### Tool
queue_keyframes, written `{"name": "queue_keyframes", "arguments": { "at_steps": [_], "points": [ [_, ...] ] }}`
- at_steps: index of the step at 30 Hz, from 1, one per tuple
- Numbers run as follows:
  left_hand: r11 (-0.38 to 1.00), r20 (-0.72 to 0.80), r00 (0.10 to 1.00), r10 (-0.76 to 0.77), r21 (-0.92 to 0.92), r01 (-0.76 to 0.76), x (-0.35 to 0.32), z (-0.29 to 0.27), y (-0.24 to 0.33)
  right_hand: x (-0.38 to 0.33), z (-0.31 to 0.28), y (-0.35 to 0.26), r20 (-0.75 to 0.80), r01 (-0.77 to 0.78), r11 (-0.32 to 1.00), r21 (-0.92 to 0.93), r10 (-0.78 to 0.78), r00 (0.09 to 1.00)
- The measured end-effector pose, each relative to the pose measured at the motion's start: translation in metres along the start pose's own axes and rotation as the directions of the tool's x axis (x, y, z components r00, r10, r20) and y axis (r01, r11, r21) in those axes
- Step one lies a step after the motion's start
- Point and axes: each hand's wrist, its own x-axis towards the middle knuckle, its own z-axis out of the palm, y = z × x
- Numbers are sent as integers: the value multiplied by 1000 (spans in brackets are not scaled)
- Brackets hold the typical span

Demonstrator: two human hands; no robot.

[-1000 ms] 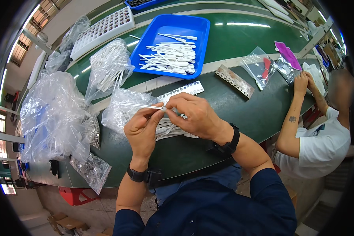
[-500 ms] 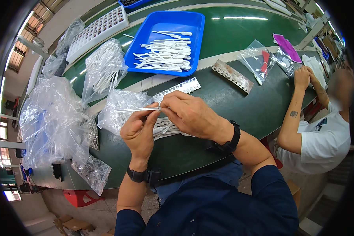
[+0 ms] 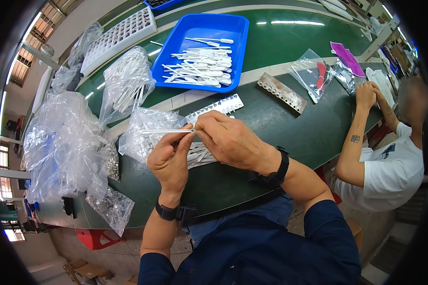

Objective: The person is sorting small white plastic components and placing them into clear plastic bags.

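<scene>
My left hand point(image 3: 169, 159) pinches a thin white rod point(image 3: 162, 131) between thumb and fingers, its free end sticking out to the left. My right hand point(image 3: 233, 141) meets it at the rod's other end, fingertips pressed together there. A small metallic-looking bit shows between the two hands; what exactly my right fingers grip is hidden. Beneath my hands lies a bundle of white rods point(image 3: 199, 156), partly covered by them. Just beyond stands a pale metal strip with a row of holes point(image 3: 218, 105). A clear bag point(image 3: 145, 140) lies beside my left hand.
Farther off is a blue tray point(image 3: 241, 57) of white handled pieces. A second holed metal block point(image 3: 283, 92) lies to the right. Plastic bags point(image 3: 64, 142) crowd the left, near a white rack point(image 3: 121, 40). A co-worker's hands point(image 3: 368, 92) rest at the right.
Both hands have shifted very slightly to the right with the rod, which now lies a little more level. Their grip looks the same.
</scene>
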Motion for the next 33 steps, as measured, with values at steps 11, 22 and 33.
{"name": "queue_keyframes", "arguments": {
  "at_steps": [11,22,33],
  "points": [
    [1000,21,999,24,10,-25,1,-1,-2,0,0,2,-16,36,999,-7,-36,999],
    [1000,19,1000,-19,-15,20,1,-1,1,-1,1,2,15,27,999,-22,-26,1000],
    [1000,40,999,2,-2,-2,2,-1,-4,-1,4,2,-3,-48,999,6,48,999]
  ]
}}
